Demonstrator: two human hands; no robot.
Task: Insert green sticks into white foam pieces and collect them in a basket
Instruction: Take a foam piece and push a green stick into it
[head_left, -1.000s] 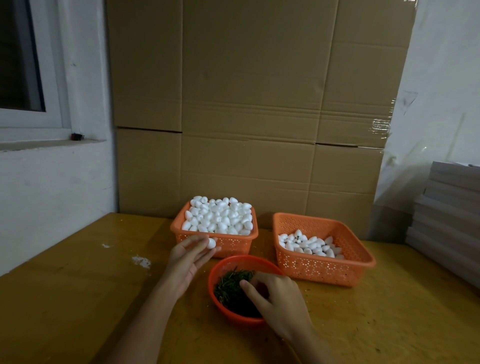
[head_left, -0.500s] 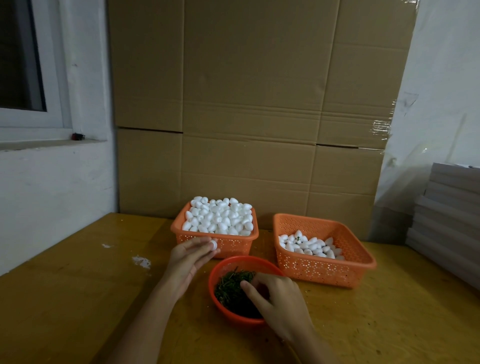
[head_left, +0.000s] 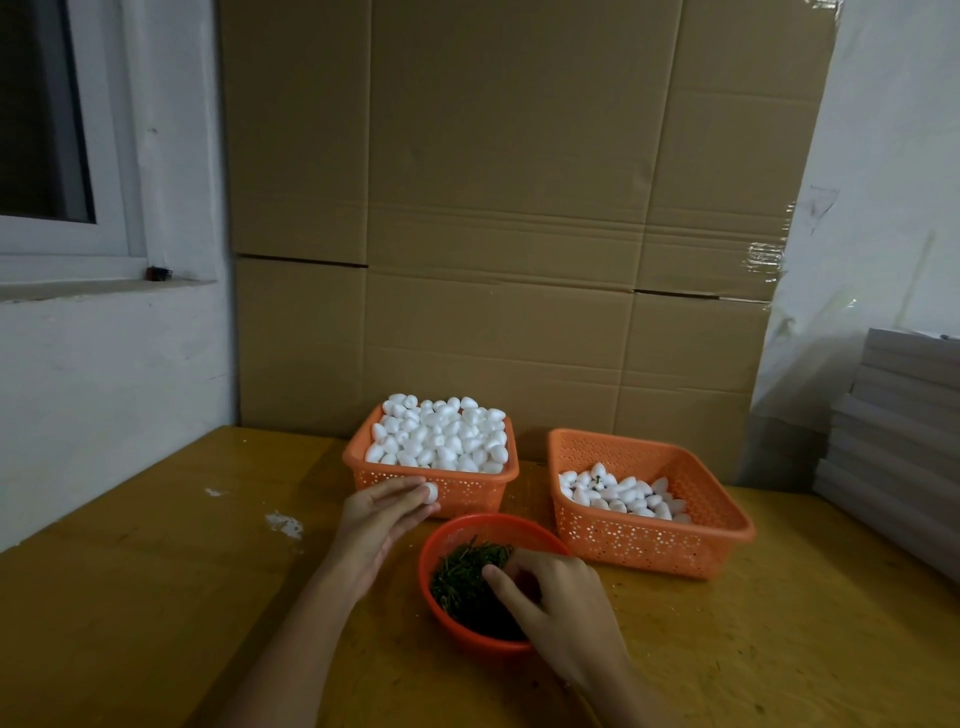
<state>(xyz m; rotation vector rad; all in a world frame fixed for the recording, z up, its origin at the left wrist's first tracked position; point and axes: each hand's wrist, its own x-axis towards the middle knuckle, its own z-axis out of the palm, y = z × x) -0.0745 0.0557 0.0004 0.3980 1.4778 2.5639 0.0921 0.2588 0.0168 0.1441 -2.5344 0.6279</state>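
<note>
An orange basket (head_left: 363, 470) heaped with plain white foam pieces (head_left: 441, 434) stands at the back of the table. To its right a second orange basket (head_left: 727, 525) holds fewer foam pieces (head_left: 623, 493), at least one showing a green stick. A round orange bowl (head_left: 441, 618) in front holds loose green sticks (head_left: 462, 571). My left hand (head_left: 382, 514) pinches one white foam piece (head_left: 431, 491) at its fingertips, just in front of the full basket. My right hand (head_left: 556, 603) reaches into the bowl, fingers curled down among the sticks; whether it grips one is hidden.
The wooden table (head_left: 156, 597) carries a white scuff mark (head_left: 284, 524) at left. Stacked cardboard boxes (head_left: 519, 234) form a wall behind the baskets. A pile of grey flat boards (head_left: 898, 441) sits at the right edge. A window and white wall lie left.
My left hand has drawn its fingers closer around the foam piece and eased slightly toward me. My right hand stays in the bowl, its fingers shifting among the sticks.
</note>
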